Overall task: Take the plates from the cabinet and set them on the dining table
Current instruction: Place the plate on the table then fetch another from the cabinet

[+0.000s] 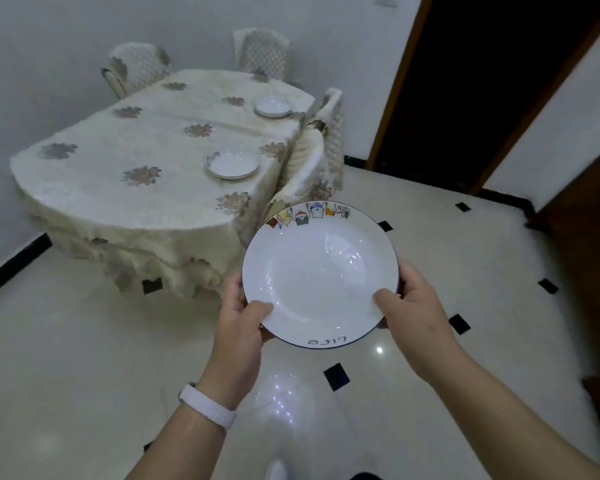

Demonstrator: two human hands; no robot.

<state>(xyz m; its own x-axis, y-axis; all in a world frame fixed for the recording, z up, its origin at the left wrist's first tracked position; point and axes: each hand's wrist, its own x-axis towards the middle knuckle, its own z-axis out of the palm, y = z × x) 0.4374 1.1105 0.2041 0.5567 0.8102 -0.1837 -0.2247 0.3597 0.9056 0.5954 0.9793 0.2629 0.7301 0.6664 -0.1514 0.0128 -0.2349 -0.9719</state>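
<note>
I hold a white plate (pixel 319 275) with a dark rim and small cartoon figures along its far edge, level over the tiled floor. My left hand (pixel 238 327) grips its near-left rim and my right hand (pixel 418 306) grips its right rim, thumbs on top. Ahead stands the oval dining table (pixel 118 188) under a cream cloth with flower patterns. Two similar white plates lie on it: one (pixel 233 165) near the table's right edge, another (pixel 273 107) farther back on the right.
Covered chairs stand around the table: two at the far side (pixel 137 69) (pixel 261 51) and two on the right (pixel 329 123) (pixel 305 171). A dark open doorway with a wooden frame (pixel 465 84) is at the upper right. Glossy cream floor tiles (pixel 84 358) spread between me and the table.
</note>
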